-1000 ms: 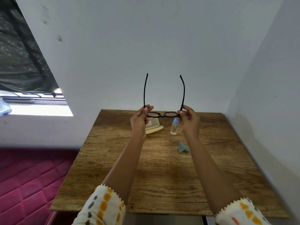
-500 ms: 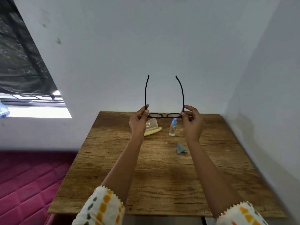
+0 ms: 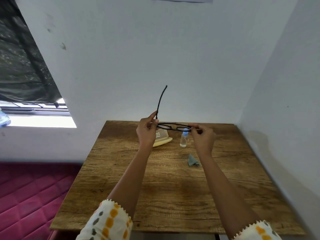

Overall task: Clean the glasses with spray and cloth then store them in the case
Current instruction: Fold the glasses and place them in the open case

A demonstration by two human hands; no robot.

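Black-framed glasses [image 3: 174, 126] are held up above the far part of the wooden table [image 3: 173, 187]. My left hand [image 3: 147, 130] pinches the left hinge, and that temple arm sticks straight up. My right hand [image 3: 202, 137] grips the right end of the frame; the right temple arm is folded in and no longer stands up. Behind the hands an open yellow glasses case [image 3: 162, 137] lies on the table. A small spray bottle [image 3: 183, 139] with a blue cap stands right of it. A crumpled grey-blue cloth [image 3: 192, 160] lies nearer, below my right wrist.
White walls close the table in at the back and on the right. A window with a dark curtain [image 3: 22, 66] is on the left wall. A magenta quilted mattress [image 3: 31, 196] lies left of the table.
The right temple arm has been folded down against the frame; the left one still stands up. Both hands have lowered slightly with the glasses.
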